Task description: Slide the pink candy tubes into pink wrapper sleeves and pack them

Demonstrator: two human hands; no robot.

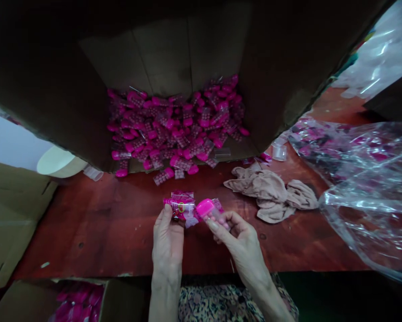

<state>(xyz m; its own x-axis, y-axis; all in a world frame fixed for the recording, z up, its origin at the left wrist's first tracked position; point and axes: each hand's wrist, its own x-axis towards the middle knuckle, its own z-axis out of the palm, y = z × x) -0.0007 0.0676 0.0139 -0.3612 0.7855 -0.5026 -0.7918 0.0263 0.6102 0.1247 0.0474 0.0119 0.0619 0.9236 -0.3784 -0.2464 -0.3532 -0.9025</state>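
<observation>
While left hand [168, 237] pinches pink packet [181, 206], right hand [238, 235] grips pink-capped tube [210, 211], both just near-side of tipped cardboard box [53, 89].

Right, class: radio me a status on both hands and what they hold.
Left hand grips pink packet. Right hand grips pink-capped vial. Beige cloth lies beside, apart.

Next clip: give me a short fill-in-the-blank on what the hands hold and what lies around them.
1. The right hand holds a clear tube with a ____ cap.
2. The left hand holds a small ____ printed in pink.
3. The big pile of tubes lies inside a tipped cardboard ____.
4. A crumpled beige ____ lies on the red table, right of the hands.

Missing words: pink; packet; box; cloth
</observation>
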